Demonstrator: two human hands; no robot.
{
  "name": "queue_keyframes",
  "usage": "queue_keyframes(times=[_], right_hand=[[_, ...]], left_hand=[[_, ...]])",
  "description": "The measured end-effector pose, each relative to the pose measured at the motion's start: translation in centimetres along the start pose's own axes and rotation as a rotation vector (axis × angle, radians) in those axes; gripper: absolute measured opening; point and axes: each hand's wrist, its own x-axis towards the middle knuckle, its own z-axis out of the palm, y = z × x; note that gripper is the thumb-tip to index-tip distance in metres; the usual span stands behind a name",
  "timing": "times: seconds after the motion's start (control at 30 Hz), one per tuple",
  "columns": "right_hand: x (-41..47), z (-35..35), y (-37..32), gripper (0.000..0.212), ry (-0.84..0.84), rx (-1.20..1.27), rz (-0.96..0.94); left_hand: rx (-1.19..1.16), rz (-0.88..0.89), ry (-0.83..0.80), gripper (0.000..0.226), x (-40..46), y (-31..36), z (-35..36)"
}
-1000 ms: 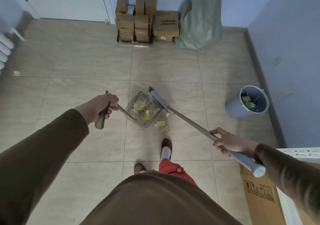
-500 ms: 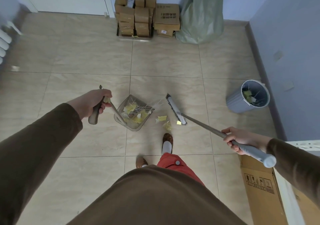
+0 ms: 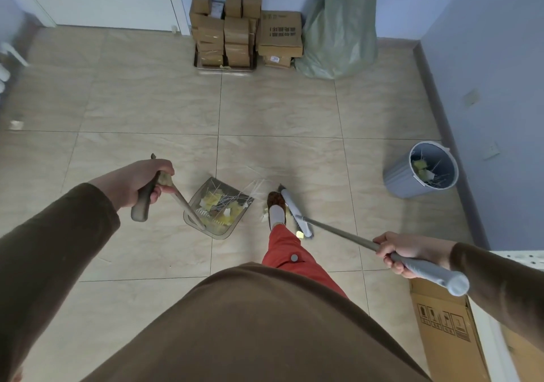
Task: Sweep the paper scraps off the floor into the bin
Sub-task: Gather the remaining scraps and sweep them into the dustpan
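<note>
Paper scraps [image 3: 219, 209] sit in our dustpan [image 3: 216, 209]. Our left hand [image 3: 141, 182] grips its handle, our right hand [image 3: 404, 253] grips the broom [image 3: 338, 234]. The bin [image 3: 421, 169] stands near.

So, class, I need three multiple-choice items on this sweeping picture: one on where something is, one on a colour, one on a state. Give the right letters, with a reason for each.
1. Where does the bin stand?
A. by the right-hand wall
B. beside the white door
C. on the stacked boxes

2. What colour are most paper scraps in the dustpan?
A. red
B. yellow
C. black

3. What is the right hand doing?
A. hanging free
B. pressing flat on the floor
C. gripping the broom handle

Answers:
1 A: the bin sits on the floor tiles next to the blue wall on the right.
2 B: pale yellow pieces lie in the clear pan.
3 C: the fingers curl round the grey pole, while the left hand holds the dustpan's handle.
</note>
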Motion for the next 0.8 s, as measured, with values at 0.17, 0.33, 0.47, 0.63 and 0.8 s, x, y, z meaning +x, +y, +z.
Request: queue_keyframes(times=[0.17,0.33,0.47,0.63,0.8], right_hand=[[-0.7,-3.6,-3.4,0.035,-0.045,-0.033,0.045],[-1.4,-9.9,-10.0,0.044,-0.086,0.024,0.024],[-1.9,-12.1,-15.9,0.041,-0.036,0.020,-0.038],[0.0,-9.3,-17.9,0.039,0.048,0.084,-0.145],[2.9,-3.4,-13.2,0.039,0.079,0.176,-0.218]], left_hand=[[0.056,-0.008,-0.038,0.023,1.2,4.1,-1.0],[0.102,-0.008,-0.055,0.024,2.9,8.7,-0.8],[0.139,-0.027,-0.044,0.025,3.3,10.8,-0.3],[0.141,-0.036,-0.027,0.025,2.8,9.1,0.0],[0.130,-0.024,0.004,0.025,0.8,3.6,0.2]])
